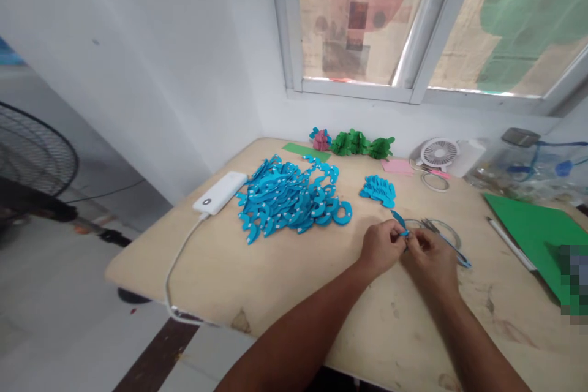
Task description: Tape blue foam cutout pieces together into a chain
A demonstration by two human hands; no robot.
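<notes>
Between both hands is a small blue paper piece (397, 218), its pointed end sticking up past the fingertips. My left hand (382, 246) pinches it from the left, and my right hand (430, 257) pinches it from the right, the fingertips meeting. Fingers cover most of the piece. Just beyond the hands lies a small stack of joined blue paper pieces (377, 190). To the left spreads a large pile of curved blue paper pieces (285, 196) with small white squares on them. Scissors (448, 242) lie partly behind my right hand, over a coiled cable.
On the table (321, 275), a white power bank (220, 192) with a cable stands left of the pile. At the back are green folded-paper figures (356, 143), a pink one (321, 139), and a small white fan (440, 153). Right: green sheet (533, 229), white pen (511, 242).
</notes>
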